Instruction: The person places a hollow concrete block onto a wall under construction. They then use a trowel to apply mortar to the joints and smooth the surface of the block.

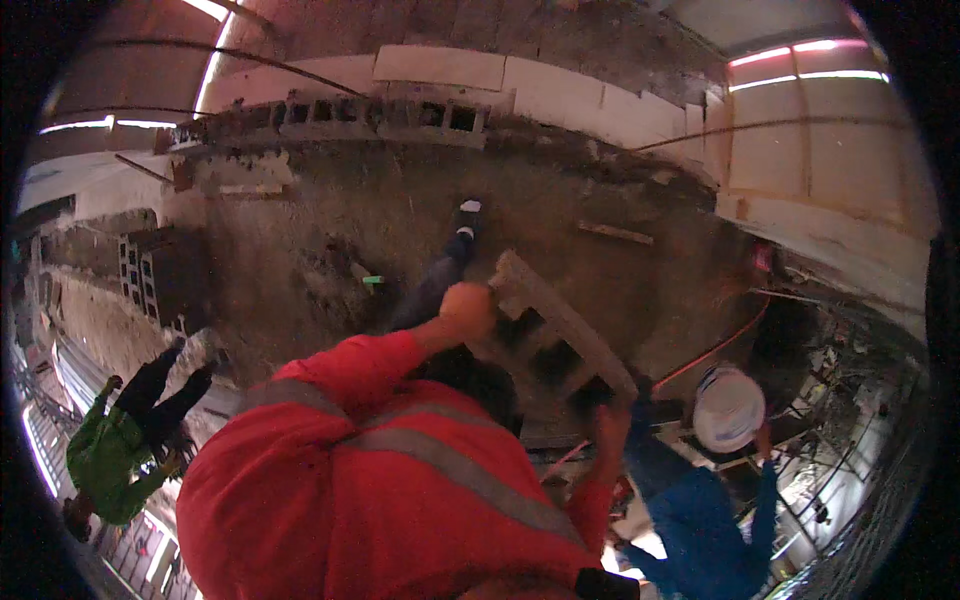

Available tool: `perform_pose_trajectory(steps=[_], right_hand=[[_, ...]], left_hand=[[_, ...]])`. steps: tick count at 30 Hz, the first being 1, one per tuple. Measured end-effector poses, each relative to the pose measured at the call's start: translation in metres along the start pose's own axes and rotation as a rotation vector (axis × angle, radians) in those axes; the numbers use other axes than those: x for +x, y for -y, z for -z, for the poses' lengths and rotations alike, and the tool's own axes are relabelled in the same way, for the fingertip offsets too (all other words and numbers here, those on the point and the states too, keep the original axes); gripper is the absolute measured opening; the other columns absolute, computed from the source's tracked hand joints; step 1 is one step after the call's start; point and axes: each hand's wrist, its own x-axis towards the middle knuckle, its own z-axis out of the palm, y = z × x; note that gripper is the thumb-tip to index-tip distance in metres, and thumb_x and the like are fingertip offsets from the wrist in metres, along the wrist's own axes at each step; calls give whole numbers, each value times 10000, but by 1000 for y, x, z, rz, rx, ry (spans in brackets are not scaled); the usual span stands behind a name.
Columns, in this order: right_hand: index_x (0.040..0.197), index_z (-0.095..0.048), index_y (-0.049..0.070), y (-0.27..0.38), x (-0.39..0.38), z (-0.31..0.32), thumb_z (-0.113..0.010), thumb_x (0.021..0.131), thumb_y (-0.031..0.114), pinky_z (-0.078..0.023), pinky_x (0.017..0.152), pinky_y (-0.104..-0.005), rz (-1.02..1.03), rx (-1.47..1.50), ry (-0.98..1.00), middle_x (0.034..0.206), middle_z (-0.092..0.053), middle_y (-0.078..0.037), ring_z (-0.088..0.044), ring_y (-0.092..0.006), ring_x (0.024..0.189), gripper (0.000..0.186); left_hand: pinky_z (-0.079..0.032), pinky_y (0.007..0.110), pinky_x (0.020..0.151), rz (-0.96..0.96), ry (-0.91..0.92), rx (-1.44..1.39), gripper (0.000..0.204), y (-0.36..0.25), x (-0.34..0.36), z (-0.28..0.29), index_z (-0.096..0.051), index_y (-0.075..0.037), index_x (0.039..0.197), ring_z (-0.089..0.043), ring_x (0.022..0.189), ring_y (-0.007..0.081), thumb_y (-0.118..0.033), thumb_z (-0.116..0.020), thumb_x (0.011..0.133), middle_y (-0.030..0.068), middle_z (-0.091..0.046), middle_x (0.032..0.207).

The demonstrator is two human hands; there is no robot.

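Note:
I carry a hollow grey concrete block (570, 315) in front of my red-sleeved body. My left hand (466, 308) is closed on its upper left end, and my right hand (610, 430) grips its lower right end, partly hidden against the block. My dark-trousered leg and shoe show beyond the block, on a dirty grey floor (390, 210).
Block rows stand ahead (390, 130) and left (160, 285). A co-worker in green (115, 450) is at lower left; another in blue (710, 520) holds a white bucket (728, 405) at lower right. A plank (615, 232), small green object (372, 280) and orange hose (700, 355) lie around.

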Motion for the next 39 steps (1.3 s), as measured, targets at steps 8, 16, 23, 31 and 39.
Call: perform_pose_trajectory(steps=[8,16,23,31,39], right_hand=[[993,-610,1,62,251,104,-620,739,191,-476,680,-369,-260,783,4,851,-636,-126,-585,-251,821,317],[1057,-538,-53,45,501,77,-677,702,245,-450,748,-409,-79,624,2,946,-605,-185,-577,-292,839,484],[927,-590,-55,17,668,4,-726,668,266,-459,665,-384,-96,315,12,809,-623,-131,-580,-227,732,435],[955,-557,-53,15,783,-74,-684,707,272,-451,712,-413,-82,570,182,860,-625,-169,-579,-307,764,428],[841,-580,-54,55,843,-103,-635,748,214,-425,609,-379,-30,605,231,740,-607,-101,-523,-203,633,290]], left_hand=[[-495,457,627,273,-250,-159,305,20,132,94,-583,4,865,-612,706,368,-249,-625,700,191,-617,716],[-482,450,609,389,-415,-189,332,47,298,78,-581,-3,876,-608,700,365,-229,-665,647,197,-614,714],[-484,463,636,522,-396,-208,319,76,450,23,-598,-1,856,-599,721,389,-261,-651,678,202,-617,734],[-491,449,637,520,-424,-132,311,133,567,-34,-597,6,746,-605,711,371,-277,-675,643,199,-610,710],[-498,442,633,526,-481,-124,284,182,624,-47,-591,16,703,-608,688,375,-250,-660,629,202,-605,674]])
